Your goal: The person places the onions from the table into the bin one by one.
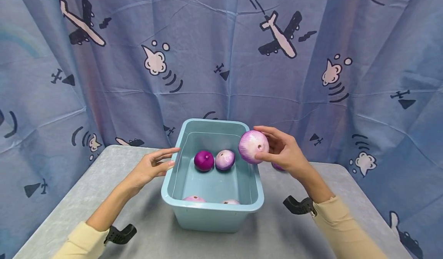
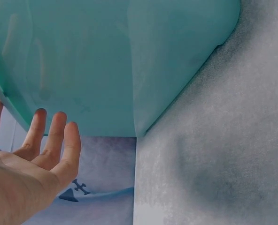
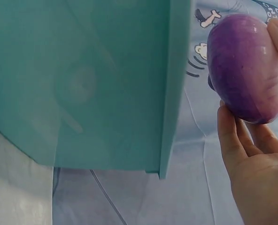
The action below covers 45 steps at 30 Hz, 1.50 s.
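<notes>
My right hand grips a pale purple onion between thumb and fingers, over the right rim of a light blue plastic bin. In the right wrist view the onion is darker on one side, beside the bin's outer wall. My left hand touches the bin's left rim with relaxed fingers; in the left wrist view, the fingers spread by the outer wall. Inside the bin lie a deep purple onion and a paler onion. Two more show only their tops behind the front wall.
Behind the right hand, a purple onion on the grey table is mostly hidden. A blue curtain with printed airplanes hangs behind the table. Black straps with camera mounts sit on both wrists.
</notes>
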Available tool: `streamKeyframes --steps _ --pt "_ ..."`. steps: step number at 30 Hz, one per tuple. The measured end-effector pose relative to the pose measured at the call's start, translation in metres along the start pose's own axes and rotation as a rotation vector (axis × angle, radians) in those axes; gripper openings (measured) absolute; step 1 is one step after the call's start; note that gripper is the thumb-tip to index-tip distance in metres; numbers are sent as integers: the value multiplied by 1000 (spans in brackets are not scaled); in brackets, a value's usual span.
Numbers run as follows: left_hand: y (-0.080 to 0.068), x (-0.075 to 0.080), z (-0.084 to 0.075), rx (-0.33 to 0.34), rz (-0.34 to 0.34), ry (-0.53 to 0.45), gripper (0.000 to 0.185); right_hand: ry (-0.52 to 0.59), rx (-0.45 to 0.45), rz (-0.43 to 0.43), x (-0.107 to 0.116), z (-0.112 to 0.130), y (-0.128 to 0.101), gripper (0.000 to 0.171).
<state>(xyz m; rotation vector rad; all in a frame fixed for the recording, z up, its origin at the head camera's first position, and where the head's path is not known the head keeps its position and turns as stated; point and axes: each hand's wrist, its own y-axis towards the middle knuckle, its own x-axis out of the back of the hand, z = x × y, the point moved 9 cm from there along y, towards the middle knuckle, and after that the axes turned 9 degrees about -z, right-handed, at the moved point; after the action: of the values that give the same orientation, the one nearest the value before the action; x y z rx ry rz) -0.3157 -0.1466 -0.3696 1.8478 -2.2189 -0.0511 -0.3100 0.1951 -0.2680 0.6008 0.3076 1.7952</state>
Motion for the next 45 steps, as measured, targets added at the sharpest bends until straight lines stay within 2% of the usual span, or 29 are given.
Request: streamKeyframes --steps 7,13,18,24,38,45 --pt "0 0 0 8 -1 3 50 46 10 44 -18 -3 7 69" --pt "0 -3 -1 15 4 -1 51 55 48 61 -17 -2 4 66" --pt "0 -3 -2 11 2 2 51 28 53 25 -1 -4 -3 58" --pt "1 -2 -1 12 -2 13 50 -45 -11 -38 25 -17 -16 50" --pt "-2 -1 1 14 -7 6 50 -158 -158 -138 70 -66 -49 47" --pt "-1 -2 1 11 -5 -3 51 -213 -189 -166 87 -88 -59 49"
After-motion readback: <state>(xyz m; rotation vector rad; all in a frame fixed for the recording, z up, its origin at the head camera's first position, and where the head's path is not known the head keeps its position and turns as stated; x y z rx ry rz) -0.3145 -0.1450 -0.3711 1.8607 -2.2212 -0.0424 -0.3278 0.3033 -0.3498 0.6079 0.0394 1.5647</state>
